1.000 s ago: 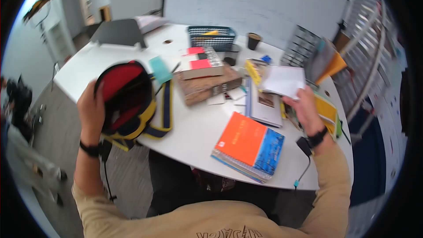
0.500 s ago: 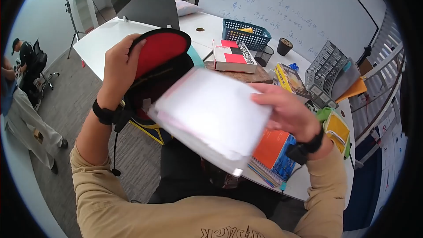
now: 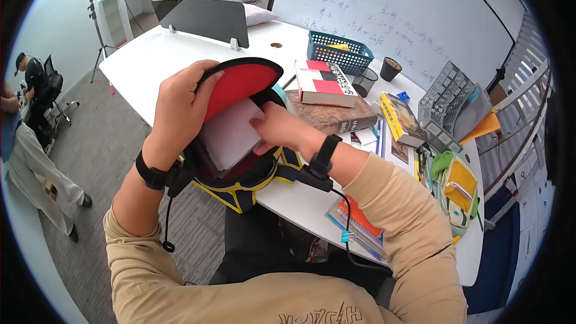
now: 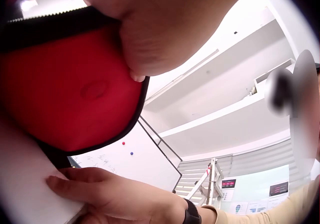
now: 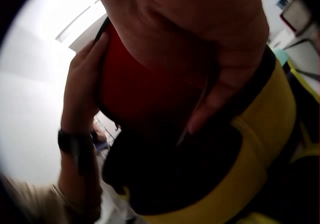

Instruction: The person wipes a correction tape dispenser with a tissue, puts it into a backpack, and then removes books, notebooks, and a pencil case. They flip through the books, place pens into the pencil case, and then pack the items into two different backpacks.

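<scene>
A backpack [image 3: 263, 181] with navy and yellow trim leans at the table's front left edge, its top unzipped. My left hand [image 3: 181, 105] grips the edge of its red-lined flap [image 3: 243, 88] between thumb and fingers, holding it up. With my right hand [image 3: 287, 129] I pinch a thick white notebook [image 3: 231, 139] by its right edge. Most of the notebook is inside the bag's mouth, tilted, its lower end hidden in the dark interior. In the left wrist view the right thumb lies flat on the white cover [image 4: 27, 181].
Behind the bag, a red-and-white book [image 3: 327, 84] lies on a thick brown book [image 3: 336, 114]. Further right are a yellow book [image 3: 402, 119], a grey rack [image 3: 447, 93] and a green-yellow pouch [image 3: 459, 189]. Spiral notebooks [image 3: 360, 228] lie by the front edge. A blue basket [image 3: 342, 51] stands at the back.
My right hand has picked up the white notebook from the table's right side and carried it left into the bag's mouth. My left hand keeps holding the flap.
</scene>
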Demonstrator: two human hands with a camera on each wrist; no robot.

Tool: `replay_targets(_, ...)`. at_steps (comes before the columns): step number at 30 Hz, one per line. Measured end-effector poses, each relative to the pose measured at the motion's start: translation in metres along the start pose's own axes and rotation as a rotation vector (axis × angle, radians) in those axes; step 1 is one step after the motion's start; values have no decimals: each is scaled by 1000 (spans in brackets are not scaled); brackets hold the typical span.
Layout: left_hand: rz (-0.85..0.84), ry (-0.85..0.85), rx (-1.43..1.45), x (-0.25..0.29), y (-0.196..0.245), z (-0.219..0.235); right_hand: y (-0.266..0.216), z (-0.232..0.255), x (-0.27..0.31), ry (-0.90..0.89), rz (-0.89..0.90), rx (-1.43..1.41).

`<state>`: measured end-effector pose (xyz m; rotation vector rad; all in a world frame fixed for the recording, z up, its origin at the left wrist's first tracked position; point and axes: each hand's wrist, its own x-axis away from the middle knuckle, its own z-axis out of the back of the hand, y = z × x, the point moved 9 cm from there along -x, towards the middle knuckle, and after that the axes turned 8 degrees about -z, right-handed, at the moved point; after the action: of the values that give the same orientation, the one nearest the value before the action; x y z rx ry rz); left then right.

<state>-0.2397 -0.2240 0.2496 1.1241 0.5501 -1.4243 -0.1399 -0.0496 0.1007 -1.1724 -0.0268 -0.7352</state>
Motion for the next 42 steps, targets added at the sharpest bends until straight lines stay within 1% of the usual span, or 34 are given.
replay_targets(1, -7, 0, -18, 1, 0, 1, -2, 2, 1, 104, -5, 191)
replay_targets(2, -14, 0, -34, 2, 0, 1, -4, 2, -3, 170, 52, 433)
replay_targets(5, 1, 23, -28, 5, -8, 3, -17, -8, 11, 594, 460, 988)
replay_targets(8, 9, 33, -11, 9, -12, 2, -6, -26, 0, 232, 268, 1157)
replay_targets(11, 66, 13, -26, 11, -16, 1, 12, -34, -20, 240, 296, 1278)
replay_targets(14, 38, 27, -40, 11, -14, 1, 10, -32, -20, 113, 229, 1036)
replay_targets(17, 56, 20, -42, 10, -8, 0, -5, -15, -5, 229, 347, 897)
replay_targets(21, 49, -9, -42, 13, -3, -4, -30, 48, 51, 307, 466, 593)
replay_targets(23, 61, -42, -19, 15, 0, -8, -20, 89, 85, 338, 470, 487)
replay_targets(24, 75, -76, -14, 16, 4, -10, -8, 110, 100, 336, 422, 436)
replay_targets(25, 77, -89, -20, 17, 8, -11, -2, 128, 125, 335, 367, 489)
replay_targets(27, 80, -115, -33, 20, 14, -13, 35, 158, 152, 286, 218, 573)
replay_targets(28, 109, -138, -27, 24, 13, -15, 51, 170, 172, 275, 133, 600)
replay_targets(29, 95, -129, -48, 24, 20, -16, 70, 179, 194, 258, 47, 625)
replay_targets(31, 68, -112, -96, 24, 34, -17, 114, 199, 229, 294, -96, 650)
replay_targets(32, 51, -118, -146, 23, 32, -16, 138, 209, 244, 320, -121, 623)
replay_targets(33, 88, -125, -170, 21, 24, -14, 161, 217, 258, 345, -144, 597)
replay_targets(35, 41, -77, -228, 11, -5, -8, 187, 226, 291, 382, -204, 466)
replay_targets(36, 70, -84, -261, 8, -25, -9, 199, 229, 306, 403, -231, 400)
replay_targets(38, 119, -90, -332, 3, -73, -11, 221, 229, 330, 427, -233, 386)
replay_targets(39, 111, -158, -393, 8, -112, -15, 231, 229, 339, 442, -231, 378)
replay_targets(40, 85, -240, -492, 20, -144, -23, 246, 225, 343, 409, -260, 364)
replay_targets(41, 60, -321, -593, 32, -160, -29, 258, 220, 349, 403, -282, 386)
replay_targets(42, 94, -382, -560, 45, -156, -30, 269, 214, 353, 395, -302, 411)
